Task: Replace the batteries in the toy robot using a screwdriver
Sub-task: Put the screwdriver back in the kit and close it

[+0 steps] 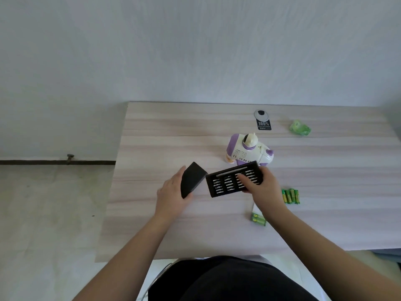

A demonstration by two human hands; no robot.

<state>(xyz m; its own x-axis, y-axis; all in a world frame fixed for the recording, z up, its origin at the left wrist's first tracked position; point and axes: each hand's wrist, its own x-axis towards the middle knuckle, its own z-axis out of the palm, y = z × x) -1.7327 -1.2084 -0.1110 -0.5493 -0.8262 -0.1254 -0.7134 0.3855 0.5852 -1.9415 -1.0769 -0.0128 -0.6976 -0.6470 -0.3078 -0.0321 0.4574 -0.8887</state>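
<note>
A black tag (264, 125) at the far side of the table (162, 135) says "100%" in big white letters. The small words under it are too blurry to read. Just behind it is a round silver cap (261, 114). The little green pack (258, 219) near my right arm has writing too, but I cannot read it.

My left hand (173, 192) reaches out flat-ish and my fingers and thumb wrap around a black case cover (192, 179). My right hand (259, 184) grips the black tray (230, 183), with my thumb lying on top of the rows of shiny bits. A long silver screwdriver (232, 171) lies in the tray's top slot.

The toy robot (247, 152) is white and purple with a cream head. It lies on the table just behind the tray. Four green and yellow batteries (290, 196) lie side by side to my right. A crumpled green wrapper (300, 127) sits at the far right.
</note>
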